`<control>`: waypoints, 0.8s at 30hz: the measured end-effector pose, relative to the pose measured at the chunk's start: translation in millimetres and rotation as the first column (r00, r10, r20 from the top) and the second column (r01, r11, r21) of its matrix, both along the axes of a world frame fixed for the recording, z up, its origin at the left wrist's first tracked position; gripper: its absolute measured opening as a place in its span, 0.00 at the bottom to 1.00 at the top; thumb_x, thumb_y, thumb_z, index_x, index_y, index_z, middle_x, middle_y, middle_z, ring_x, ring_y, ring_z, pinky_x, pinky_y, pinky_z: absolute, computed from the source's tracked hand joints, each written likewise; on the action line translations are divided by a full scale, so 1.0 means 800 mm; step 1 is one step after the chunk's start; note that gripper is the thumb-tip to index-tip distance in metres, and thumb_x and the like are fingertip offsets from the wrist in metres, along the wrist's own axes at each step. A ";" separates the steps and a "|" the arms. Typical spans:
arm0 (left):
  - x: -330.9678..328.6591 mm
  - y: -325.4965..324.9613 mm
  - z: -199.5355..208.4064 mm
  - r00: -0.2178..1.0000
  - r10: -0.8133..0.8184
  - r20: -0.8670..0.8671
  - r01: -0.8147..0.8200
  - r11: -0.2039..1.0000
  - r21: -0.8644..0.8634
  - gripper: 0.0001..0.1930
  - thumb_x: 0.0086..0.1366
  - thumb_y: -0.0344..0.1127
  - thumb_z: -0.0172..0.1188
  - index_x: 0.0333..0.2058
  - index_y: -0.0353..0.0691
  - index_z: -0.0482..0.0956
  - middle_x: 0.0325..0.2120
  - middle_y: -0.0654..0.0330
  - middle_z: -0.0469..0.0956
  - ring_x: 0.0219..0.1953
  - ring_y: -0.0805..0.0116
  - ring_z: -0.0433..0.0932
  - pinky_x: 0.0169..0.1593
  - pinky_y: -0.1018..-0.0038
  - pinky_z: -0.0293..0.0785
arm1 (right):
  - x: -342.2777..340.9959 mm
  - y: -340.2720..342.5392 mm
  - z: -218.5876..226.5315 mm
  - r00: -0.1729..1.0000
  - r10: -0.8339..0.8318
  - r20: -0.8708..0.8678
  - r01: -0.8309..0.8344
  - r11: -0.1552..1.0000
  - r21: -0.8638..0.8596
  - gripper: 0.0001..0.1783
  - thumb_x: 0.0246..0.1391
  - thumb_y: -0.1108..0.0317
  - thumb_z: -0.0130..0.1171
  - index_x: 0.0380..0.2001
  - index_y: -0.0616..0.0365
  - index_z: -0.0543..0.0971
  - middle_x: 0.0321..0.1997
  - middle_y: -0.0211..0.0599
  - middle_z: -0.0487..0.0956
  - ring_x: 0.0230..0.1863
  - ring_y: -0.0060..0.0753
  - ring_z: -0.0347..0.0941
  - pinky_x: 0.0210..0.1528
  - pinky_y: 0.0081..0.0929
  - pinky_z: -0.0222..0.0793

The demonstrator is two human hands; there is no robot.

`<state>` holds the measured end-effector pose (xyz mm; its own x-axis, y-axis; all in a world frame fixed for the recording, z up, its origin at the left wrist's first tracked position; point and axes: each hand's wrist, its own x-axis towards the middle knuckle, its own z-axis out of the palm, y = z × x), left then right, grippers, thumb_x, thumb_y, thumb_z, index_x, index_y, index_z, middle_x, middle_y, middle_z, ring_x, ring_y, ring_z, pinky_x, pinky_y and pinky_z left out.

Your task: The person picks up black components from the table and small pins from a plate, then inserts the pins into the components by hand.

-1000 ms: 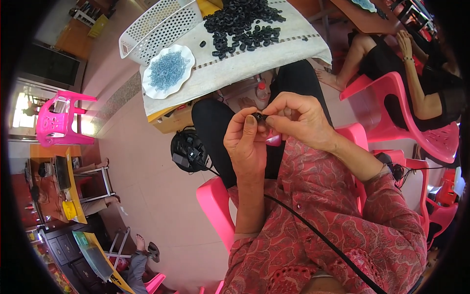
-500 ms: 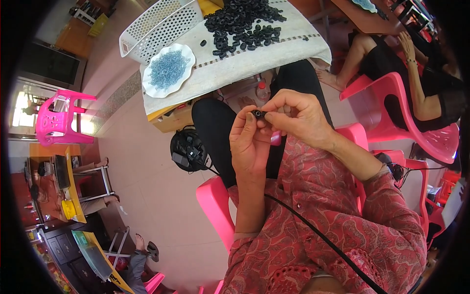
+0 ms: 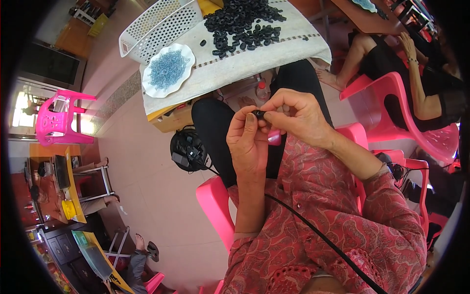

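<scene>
Over my lap, my left hand pinches a small black ring-like part between thumb and fingertips. My right hand is closed at the same part, its thumb and forefinger pressed together against it; whether a second tiny piece sits in that pinch is hidden. Beyond my knees, a heap of small black ring-shaped parts lies on a table with a white cloth. To its left, a white scalloped plate holds many tiny clear bluish pieces.
A white perforated basket stands behind the plate. A bottle with a red cap is under the table. A black cable crosses my shirt. At right another person sits near a pink chair; a black bag lies by my left leg.
The black part has turned slightly between my fingertips, its round opening facing me less. My hands have barely shifted otherwise.
</scene>
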<state>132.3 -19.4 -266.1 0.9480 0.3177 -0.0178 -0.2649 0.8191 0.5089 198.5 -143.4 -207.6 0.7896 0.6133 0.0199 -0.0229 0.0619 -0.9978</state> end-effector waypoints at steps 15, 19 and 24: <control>-0.002 -0.010 0.009 0.985 0.172 0.010 -0.170 0.957 0.236 0.08 0.65 0.25 0.53 0.42 0.31 0.72 0.32 0.60 0.76 0.31 0.76 0.75 0.39 0.81 0.74 | 0.001 0.001 -0.003 0.904 -0.066 0.423 0.106 0.992 -0.072 0.04 0.47 0.78 0.60 0.29 0.65 0.77 0.27 0.34 0.75 0.25 0.18 0.75 0.26 0.15 0.69; -0.002 -0.012 0.010 0.980 0.200 0.025 -0.199 0.942 0.270 0.08 0.65 0.24 0.53 0.42 0.30 0.73 0.32 0.60 0.76 0.31 0.77 0.75 0.38 0.82 0.73 | 0.001 0.002 -0.003 0.882 -0.078 0.466 0.126 0.989 -0.072 0.04 0.46 0.78 0.61 0.28 0.66 0.77 0.27 0.35 0.75 0.25 0.19 0.75 0.25 0.15 0.70; -0.002 -0.014 0.011 0.966 0.258 0.009 -0.245 0.903 0.354 0.08 0.64 0.24 0.54 0.41 0.30 0.73 0.31 0.61 0.76 0.31 0.78 0.75 0.37 0.84 0.72 | 0.000 0.003 -0.003 0.871 -0.094 0.482 0.144 0.987 -0.066 0.05 0.45 0.78 0.61 0.28 0.65 0.77 0.27 0.35 0.75 0.24 0.20 0.75 0.25 0.16 0.70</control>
<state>130.8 -30.3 -257.4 0.8366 0.5378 0.1041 -0.4139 0.4961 0.7633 198.9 -140.7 -210.2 0.7667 0.5335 0.3572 0.4576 -0.0637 -0.8869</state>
